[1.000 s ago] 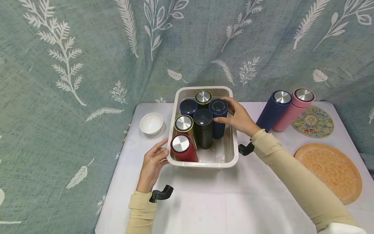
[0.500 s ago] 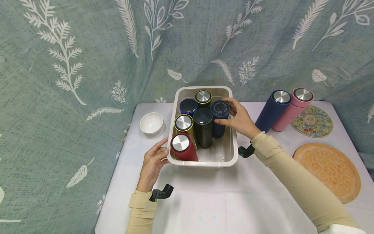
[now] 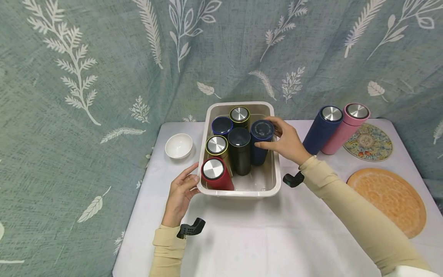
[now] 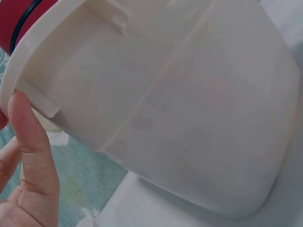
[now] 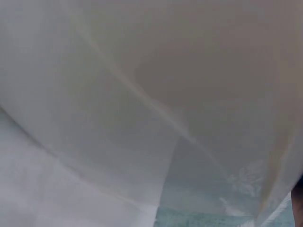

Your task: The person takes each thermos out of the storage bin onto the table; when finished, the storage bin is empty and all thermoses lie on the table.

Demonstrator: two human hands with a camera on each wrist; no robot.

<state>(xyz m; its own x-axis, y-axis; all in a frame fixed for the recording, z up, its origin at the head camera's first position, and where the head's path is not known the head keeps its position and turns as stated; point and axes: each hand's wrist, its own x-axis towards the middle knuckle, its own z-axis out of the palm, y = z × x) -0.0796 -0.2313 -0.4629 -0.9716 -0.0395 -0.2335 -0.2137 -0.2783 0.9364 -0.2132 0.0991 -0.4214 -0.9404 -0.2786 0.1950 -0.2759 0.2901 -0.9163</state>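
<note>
1. Navy bottle (image 3: 258,154), standing inside the white bin (image 3: 242,193), in its right half toward the far end.
2. Gripped near the top by the right hand (image 3: 286,140), thumb on the near side, fingers reaching around the back; grip not shown from the right wrist.
3. Nudged over the past second toward the bin's right wall, its top now overlapping less in view with the neighboring black bottle (image 3: 240,157); by judgement, a fine adjustment of position inside the bin, not yet let go.
4. Pointing upward, dark printed end on top, long axis near vertical; slight tip toward the bin's right wall, real lean or viewing angle impossible to say.
5. At the bin's near-left corner, beside the red bottle (image 3: 219,177), rim pinched between thumb and fingers of the left hand (image 3: 180,190).
6. Beyond the bin's right side, pink bottle (image 3: 347,130).
</note>
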